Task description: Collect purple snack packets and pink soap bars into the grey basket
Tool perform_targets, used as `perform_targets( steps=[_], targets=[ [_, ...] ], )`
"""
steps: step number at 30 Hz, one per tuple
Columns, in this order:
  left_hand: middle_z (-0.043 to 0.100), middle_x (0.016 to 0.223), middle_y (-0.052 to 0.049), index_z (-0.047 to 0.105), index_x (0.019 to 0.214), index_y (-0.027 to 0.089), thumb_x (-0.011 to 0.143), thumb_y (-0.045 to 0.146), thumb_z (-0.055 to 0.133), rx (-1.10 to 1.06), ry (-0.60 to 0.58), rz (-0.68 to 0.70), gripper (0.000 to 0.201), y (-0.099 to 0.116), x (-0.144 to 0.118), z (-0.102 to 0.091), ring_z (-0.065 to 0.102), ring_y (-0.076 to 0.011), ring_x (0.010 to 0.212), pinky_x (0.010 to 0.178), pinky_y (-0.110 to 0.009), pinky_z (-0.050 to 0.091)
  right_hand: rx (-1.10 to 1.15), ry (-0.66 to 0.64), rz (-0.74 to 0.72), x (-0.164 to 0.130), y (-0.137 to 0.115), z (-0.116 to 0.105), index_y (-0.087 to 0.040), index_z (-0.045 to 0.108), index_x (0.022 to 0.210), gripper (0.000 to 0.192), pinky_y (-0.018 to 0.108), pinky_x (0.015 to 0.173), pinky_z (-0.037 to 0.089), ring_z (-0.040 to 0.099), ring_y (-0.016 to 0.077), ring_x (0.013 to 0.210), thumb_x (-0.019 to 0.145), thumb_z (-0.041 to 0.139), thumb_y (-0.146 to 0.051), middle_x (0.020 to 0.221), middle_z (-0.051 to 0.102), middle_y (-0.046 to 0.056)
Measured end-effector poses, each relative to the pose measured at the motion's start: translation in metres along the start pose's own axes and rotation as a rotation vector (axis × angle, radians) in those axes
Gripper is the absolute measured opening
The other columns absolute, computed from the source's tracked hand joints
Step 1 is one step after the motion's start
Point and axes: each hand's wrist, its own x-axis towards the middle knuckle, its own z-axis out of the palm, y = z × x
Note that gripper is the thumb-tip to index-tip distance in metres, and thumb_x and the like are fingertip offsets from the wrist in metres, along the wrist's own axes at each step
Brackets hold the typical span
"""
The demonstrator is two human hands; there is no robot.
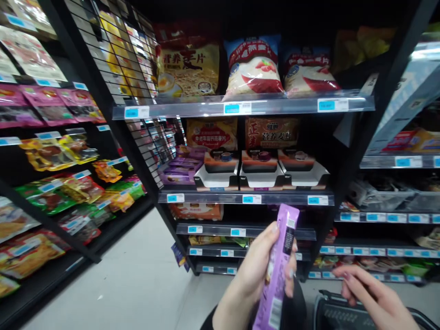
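A long purple stick packet [279, 263], printed with a barcode and a black panel, is held upright and slightly tilted in front of the shelves. My left hand [252, 265] is closed round it, with the thumb along its left side and fingertips showing on the right. At the lower right, my right hand [376, 295] holds nothing; its index finger stretches to the left and the others curl loosely. Below that hand is a dark shopping basket [319, 314], partly cut off by the frame. Similar purple packets [182, 170] lie on the middle shelf, left of three display boxes.
Black shelving with a clear-fronted upper ledge [192, 108] faces me, carrying oatmeal bags [252, 66]. Open display boxes [263, 176] stand on the shelf below. Snack racks [51, 192] line the left, and more shelves [388, 219] the right. Grey floor [137, 275] shows between them.
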Motion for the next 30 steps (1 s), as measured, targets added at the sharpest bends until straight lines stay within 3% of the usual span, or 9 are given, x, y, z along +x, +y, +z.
perform_targets(
  steps=[3, 7, 10, 13, 15, 20, 24, 30],
  targets=[
    [0.057, 0.047, 0.0, 0.05, 0.086, 0.017, 0.091, 0.048, 0.043, 0.028, 0.109, 0.035, 0.033, -0.03, -0.002, 0.01, 0.051, -0.0115, 0.03, 0.028, -0.016, 0.039, 0.059, 0.004, -0.122, -0.007, -0.049, 0.021, -0.019, 0.07, 0.074, 0.046, 0.023, 0.045, 0.05, 0.056, 0.0154, 0.051, 0.067, 0.063, -0.064, 0.054, 0.059, 0.004],
    [0.063, 0.063, -0.001, 0.053, 0.093, 0.016, 0.085, 0.051, 0.054, 0.059, 0.186, 0.039, 0.036, -0.056, -0.009, 0.018, 0.053, -0.0102, 0.034, 0.029, -0.015, 0.039, 0.204, 0.231, -0.129, -0.025, -0.078, 0.054, -0.018, 0.065, 0.073, 0.043, 0.021, 0.036, 0.044, 0.051, 0.0128, 0.044, 0.068, 0.065, -0.061, 0.052, 0.054, 0.001],
    [0.064, 0.066, -0.003, 0.059, 0.096, 0.014, 0.086, 0.051, 0.053, 0.12, 0.188, -0.021, 0.038, -0.067, -0.014, 0.019, 0.056, -0.0108, 0.04, 0.037, -0.018, 0.044, 0.311, 0.298, -0.03, -0.036, -0.067, 0.064, -0.019, 0.062, 0.082, 0.04, 0.022, 0.029, 0.039, 0.047, 0.0125, 0.038, 0.069, 0.067, -0.057, 0.051, 0.05, -0.002],
    [0.066, 0.07, -0.006, 0.064, 0.087, 0.013, 0.087, 0.046, 0.053, 0.225, 0.161, -0.018, 0.034, -0.072, -0.016, 0.017, 0.061, -0.0131, 0.056, 0.053, -0.021, 0.049, 0.331, 0.321, -0.052, -0.04, -0.045, 0.057, -0.019, 0.061, 0.083, 0.031, 0.022, 0.04, 0.047, 0.053, 0.013, 0.048, 0.071, 0.071, -0.046, 0.062, 0.058, 0.0],
    [0.066, 0.071, -0.006, 0.066, 0.077, 0.013, 0.086, 0.044, 0.055, 0.246, 0.125, -0.028, 0.035, -0.073, -0.015, 0.014, 0.06, -0.0146, 0.062, 0.058, -0.023, 0.048, 0.327, 0.269, -0.098, -0.04, -0.034, 0.048, -0.018, 0.061, 0.079, 0.026, 0.021, 0.047, 0.049, 0.056, 0.0128, 0.057, 0.072, 0.071, -0.041, 0.069, 0.061, 0.002],
    [0.062, 0.064, -0.005, 0.066, 0.066, 0.011, 0.081, 0.046, 0.059, 0.217, 0.059, -0.143, 0.039, -0.075, -0.013, 0.01, 0.053, -0.0144, 0.057, 0.055, -0.024, 0.039, 0.359, 0.168, -0.133, -0.039, -0.024, 0.035, -0.018, 0.059, 0.079, 0.021, 0.018, 0.042, 0.039, 0.051, 0.0115, 0.058, 0.076, 0.069, -0.036, 0.069, 0.056, 0.001],
    [0.059, 0.061, -0.004, 0.065, 0.062, 0.012, 0.082, 0.049, 0.058, 0.336, 0.013, -0.08, 0.043, -0.075, -0.01, 0.01, 0.05, -0.0138, 0.059, 0.057, -0.024, 0.037, 0.349, 0.19, -0.142, -0.04, -0.022, 0.034, -0.018, 0.06, 0.082, 0.021, 0.02, 0.044, 0.042, 0.051, 0.0111, 0.055, 0.077, 0.069, -0.036, 0.07, 0.057, 0.001],
    [0.052, 0.062, 0.0, 0.06, 0.065, 0.014, 0.085, 0.047, 0.053, 0.55, 0.079, 0.016, 0.039, -0.076, -0.011, 0.008, 0.044, -0.0123, 0.058, 0.056, -0.024, 0.032, 0.24, 0.228, -0.18, -0.041, -0.024, 0.033, -0.018, 0.061, 0.087, 0.019, 0.022, 0.051, 0.049, 0.06, 0.0147, 0.065, 0.078, 0.068, -0.034, 0.076, 0.064, 0.003]
  ],
)
